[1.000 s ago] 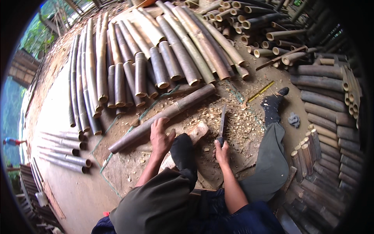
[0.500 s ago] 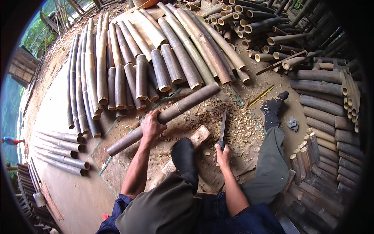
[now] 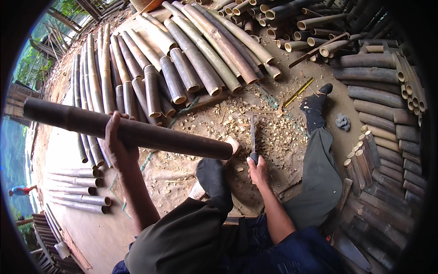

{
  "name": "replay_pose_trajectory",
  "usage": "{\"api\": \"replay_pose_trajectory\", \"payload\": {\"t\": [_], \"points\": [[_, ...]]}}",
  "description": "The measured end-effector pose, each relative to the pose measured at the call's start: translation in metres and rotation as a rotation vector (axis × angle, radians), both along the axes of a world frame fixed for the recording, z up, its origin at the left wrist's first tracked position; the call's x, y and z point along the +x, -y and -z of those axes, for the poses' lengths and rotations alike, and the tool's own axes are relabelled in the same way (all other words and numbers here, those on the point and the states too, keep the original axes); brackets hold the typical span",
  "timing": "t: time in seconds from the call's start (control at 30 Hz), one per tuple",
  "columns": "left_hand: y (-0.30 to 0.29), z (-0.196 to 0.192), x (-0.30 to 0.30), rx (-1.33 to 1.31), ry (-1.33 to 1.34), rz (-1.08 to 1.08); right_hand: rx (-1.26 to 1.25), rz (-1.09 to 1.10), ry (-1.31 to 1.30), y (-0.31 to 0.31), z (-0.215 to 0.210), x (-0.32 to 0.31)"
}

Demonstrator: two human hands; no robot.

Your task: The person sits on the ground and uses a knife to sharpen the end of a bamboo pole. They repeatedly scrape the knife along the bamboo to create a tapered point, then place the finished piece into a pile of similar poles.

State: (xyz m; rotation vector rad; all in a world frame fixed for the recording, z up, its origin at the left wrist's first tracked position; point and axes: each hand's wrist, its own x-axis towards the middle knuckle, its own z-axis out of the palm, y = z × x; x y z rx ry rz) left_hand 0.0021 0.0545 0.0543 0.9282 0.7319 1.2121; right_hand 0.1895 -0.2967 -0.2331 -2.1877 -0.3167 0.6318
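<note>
My left hand (image 3: 119, 148) is wrapped round a dark bamboo tube (image 3: 178, 142) near its middle. The tube is lifted and slants from the upper left down toward the centre. Its right end is above or against a wooden block (image 3: 197, 191), which is partly hidden by the tube and my sock-covered foot (image 3: 211, 179); I cannot tell whether they touch. In my right hand (image 3: 258, 171) is the dark handle of a knife, its long narrow blade (image 3: 252, 132) pointing away from me over scattered wood chips (image 3: 283, 125).
Long bamboo poles (image 3: 219, 43) lie in rows ahead, with shorter tubes (image 3: 75, 182) at the left. Stacked bamboo (image 3: 372, 93) lines the right side. A yellow ruler-like strip (image 3: 298, 92) and a grey rag (image 3: 342, 122) lie near my other foot (image 3: 315, 107). Another person (image 3: 22, 190) is far left.
My left hand has moved left and raised the bamboo tube, swinging its left end up and its right end down toward the block. The knife stays in my right hand, slightly shifted.
</note>
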Motion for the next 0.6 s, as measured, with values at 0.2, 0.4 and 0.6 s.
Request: {"api": "replay_pose_trajectory", "payload": {"t": [0.2,0.4,0.6], "points": [[0.031,0.064,-0.017,0.000,-0.053,-0.111,0.070,-0.239,0.103,-0.016,-0.091,-0.022],[0.019,0.088,-0.032,-0.276,0.056,-0.369,0.008,-0.385,0.157,-0.021,-0.131,-0.037],[0.020,0.107,-0.038,-0.225,-0.075,-0.419,0.031,-0.388,0.166,-0.033,-0.165,-0.033]]}}
